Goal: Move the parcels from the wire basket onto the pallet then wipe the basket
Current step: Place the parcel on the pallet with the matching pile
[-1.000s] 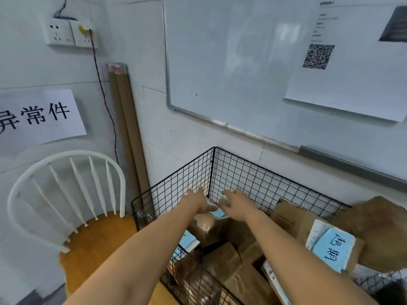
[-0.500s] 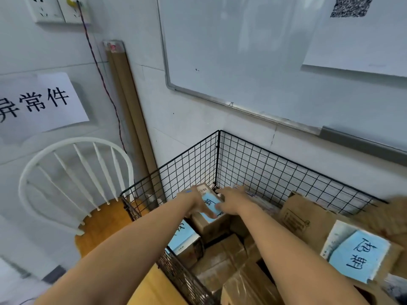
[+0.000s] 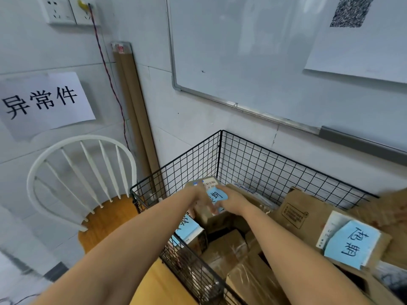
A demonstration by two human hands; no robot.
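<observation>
1. Hands first, head view: both are down in the far left corner of the wire basket (image 3: 248,157), on the small parcel (image 3: 203,215) with a blue note stuck on top. The left hand (image 3: 199,198) has its fingers curled down the near-left face. The right hand (image 3: 230,201) cups the right edge, so it's a clamp from both sides. It's a bit blurry, so I can't tell how tight the grip is.
2. Why that one? It sits highest in that corner, so my guess is it lifts out without dragging anything else along.
3. Same view, rest of the basket: it's full of brown parcels, including a big box (image 3: 295,214) with its own blue note on the right. I'd say unloading has barely started and wiping is a long way off.
4. Pallet isn't in view, so carrying the parcel there probably means turning away. A white chair (image 3: 81,172) stands just beside the basket's left wall, and cardboard tubes (image 3: 134,106) lean in the corner behind — worth lifting straight up to avoid the mesh rim.
</observation>
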